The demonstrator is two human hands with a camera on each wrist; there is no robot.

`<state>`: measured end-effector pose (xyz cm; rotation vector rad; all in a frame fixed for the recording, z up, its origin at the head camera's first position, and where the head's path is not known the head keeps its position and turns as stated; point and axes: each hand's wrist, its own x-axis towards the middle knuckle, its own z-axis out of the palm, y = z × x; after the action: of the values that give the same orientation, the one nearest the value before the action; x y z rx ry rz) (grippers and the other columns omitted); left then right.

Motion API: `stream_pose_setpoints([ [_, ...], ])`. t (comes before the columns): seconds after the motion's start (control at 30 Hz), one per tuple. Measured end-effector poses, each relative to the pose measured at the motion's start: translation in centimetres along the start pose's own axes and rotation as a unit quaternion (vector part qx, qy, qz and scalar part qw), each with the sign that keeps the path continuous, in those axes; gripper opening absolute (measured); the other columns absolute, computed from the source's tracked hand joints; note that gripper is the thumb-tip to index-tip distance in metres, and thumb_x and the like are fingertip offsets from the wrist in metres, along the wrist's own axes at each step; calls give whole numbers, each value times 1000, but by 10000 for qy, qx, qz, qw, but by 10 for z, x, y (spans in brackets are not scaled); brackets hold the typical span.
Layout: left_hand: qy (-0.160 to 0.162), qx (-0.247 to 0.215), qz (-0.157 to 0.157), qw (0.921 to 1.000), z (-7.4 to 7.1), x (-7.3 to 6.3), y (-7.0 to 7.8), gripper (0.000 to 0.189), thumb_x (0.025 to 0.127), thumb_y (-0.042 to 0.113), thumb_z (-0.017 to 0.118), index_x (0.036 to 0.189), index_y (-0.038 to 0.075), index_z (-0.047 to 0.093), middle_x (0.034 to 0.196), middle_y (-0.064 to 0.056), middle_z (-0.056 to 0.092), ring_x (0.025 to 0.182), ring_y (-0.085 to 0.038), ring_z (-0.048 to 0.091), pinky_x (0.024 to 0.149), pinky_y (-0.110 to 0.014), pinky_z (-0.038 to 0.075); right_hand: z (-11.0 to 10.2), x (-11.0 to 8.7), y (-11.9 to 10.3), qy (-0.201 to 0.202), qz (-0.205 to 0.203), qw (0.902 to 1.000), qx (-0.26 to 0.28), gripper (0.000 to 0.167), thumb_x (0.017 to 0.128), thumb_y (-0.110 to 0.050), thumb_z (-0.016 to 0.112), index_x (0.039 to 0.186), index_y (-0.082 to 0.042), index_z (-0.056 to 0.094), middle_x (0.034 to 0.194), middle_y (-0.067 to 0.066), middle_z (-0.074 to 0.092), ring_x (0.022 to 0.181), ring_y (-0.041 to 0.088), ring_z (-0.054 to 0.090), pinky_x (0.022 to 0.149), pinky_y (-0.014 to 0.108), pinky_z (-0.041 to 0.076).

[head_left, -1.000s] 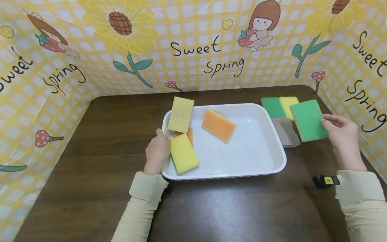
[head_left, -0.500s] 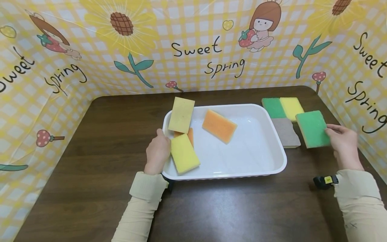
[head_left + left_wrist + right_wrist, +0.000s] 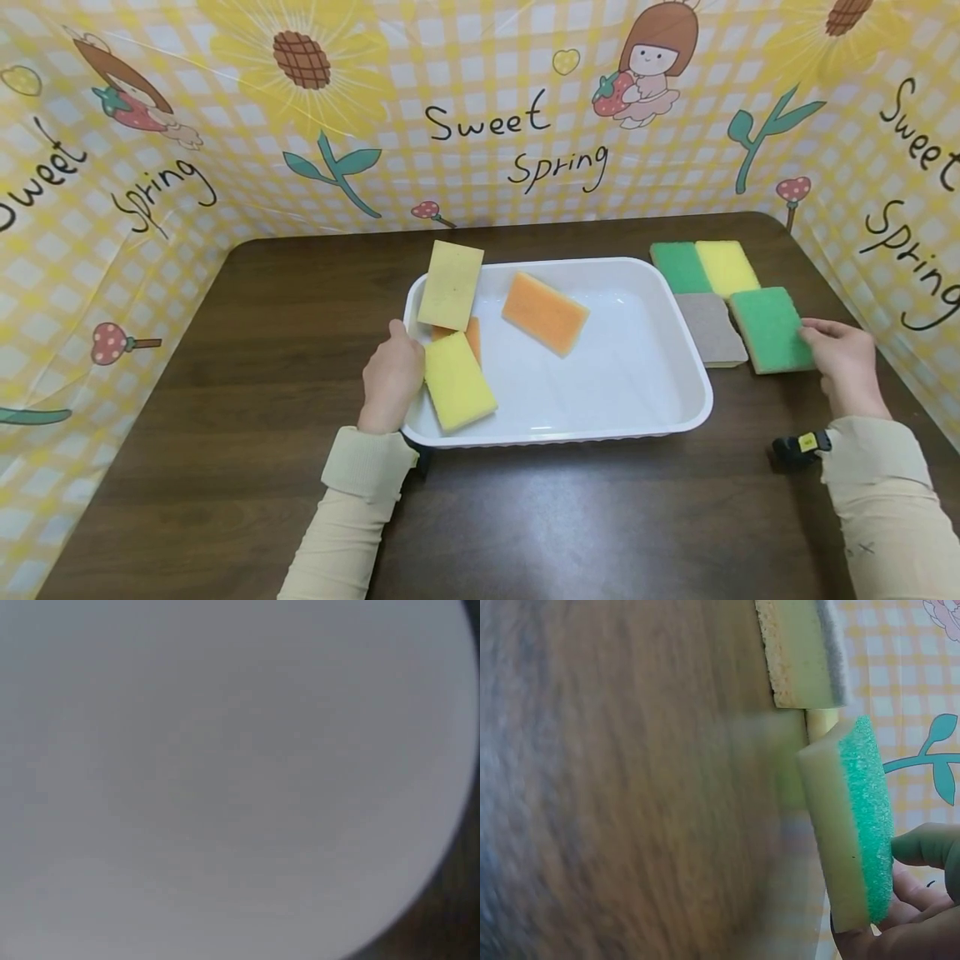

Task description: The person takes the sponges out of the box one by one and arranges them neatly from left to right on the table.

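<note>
My right hand (image 3: 847, 362) pinches the right edge of a green-topped sponge (image 3: 772, 331); thumb and fingers show around it in the right wrist view. That sponge lies low at the table's right, its corner right at a grey-topped sponge (image 3: 710, 330). Behind them are a green sponge (image 3: 680, 267) and a yellow sponge (image 3: 726, 267). My left hand (image 3: 392, 377) grips the left rim of a white tray (image 3: 600, 392), fingertips hidden. Inside the tray lie an orange sponge (image 3: 545, 313) and a bright yellow sponge (image 3: 460, 381), which partly covers another orange one. A pale yellow sponge (image 3: 452, 285) leans over the back-left rim.
A dark wooden table (image 3: 247, 400) carries everything. Patterned yellow checked cloth (image 3: 480, 75) stands up along the back and both sides. A blurred white tray surface (image 3: 225, 780) fills the left wrist view.
My right hand has moved down toward the table with the green sponge, which now lies beside the grey one. The left hand and the tray have stayed put.
</note>
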<state>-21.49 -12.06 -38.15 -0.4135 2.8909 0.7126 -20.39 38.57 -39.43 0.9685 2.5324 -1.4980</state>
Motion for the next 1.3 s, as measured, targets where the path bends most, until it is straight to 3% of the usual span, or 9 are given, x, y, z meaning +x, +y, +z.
stream_pose_setpoints([
  [0.1,-2,-18,-14,10000,0,-1,0,33,97,17,30,123,-3,35,94,-26,62,83,-36,64,66,-46,48,2,2,1,-56,59,9999,-99,43,97,-36,43,134,-15,47,102,-16,42,90,4,38,79,22,37],
  [0.23,1,-16,-8,10000,0,-1,0,33,97,17,30,124,-3,36,94,-25,62,82,-36,64,66,-46,48,6,5,0,-134,157,9997,-160,54,97,-37,41,142,-6,40,122,4,45,102,13,40,94,34,37],
  [0.33,7,1,-2,10000,0,-1,0,33,98,17,31,123,-3,36,93,-25,62,81,-36,64,65,-45,48,7,5,1,-236,192,9993,-197,60,97,-38,39,146,-3,34,143,17,33,111,21,38,101,41,34],
  [0.47,5,15,8,10000,1,-1,0,32,98,17,31,122,-3,36,92,-25,62,80,-35,63,64,-45,48,8,4,1,-389,177,9985,-332,63,97,-39,37,147,-1,30,151,19,25,113,22,37,100,41,35],
  [0.7,-26,16,53,10000,1,-1,-1,32,98,17,31,123,-4,36,89,-23,61,76,-33,63,60,-41,47,8,4,2,-441,117,9982,-402,60,97,-38,40,143,-1,37,134,15,39,96,7,39,89,30,37],
  [0.77,-42,3,55,10000,1,-1,-1,33,99,17,31,123,-4,36,88,-23,60,76,-32,62,59,-40,47,8,5,2,-433,114,9983,-374,59,97,-38,40,143,0,37,129,12,42,95,6,39,90,31,37],
  [0.97,-59,29,44,10000,1,0,0,33,99,18,31,124,-3,35,88,-22,60,76,-32,62,60,-39,47,9,7,1,-422,131,9984,-362,61,97,-37,39,144,2,35,132,17,39,103,16,40,96,38,37],
  [1.13,-74,30,10,10000,1,0,-1,33,99,18,31,125,-3,35,89,-22,60,77,-32,62,61,-40,48,10,8,1,-408,86,9985,-363,57,96,-37,41,140,0,40,123,10,43,98,9,40,93,33,37],
  [1.3,-105,13,-2,9999,0,0,0,33,99,18,31,125,-3,35,90,-22,60,77,-31,62,61,-40,48,11,7,1,-434,14,9983,-394,59,97,-36,41,141,3,38,121,10,44,98,11,41,93,35,37],
])
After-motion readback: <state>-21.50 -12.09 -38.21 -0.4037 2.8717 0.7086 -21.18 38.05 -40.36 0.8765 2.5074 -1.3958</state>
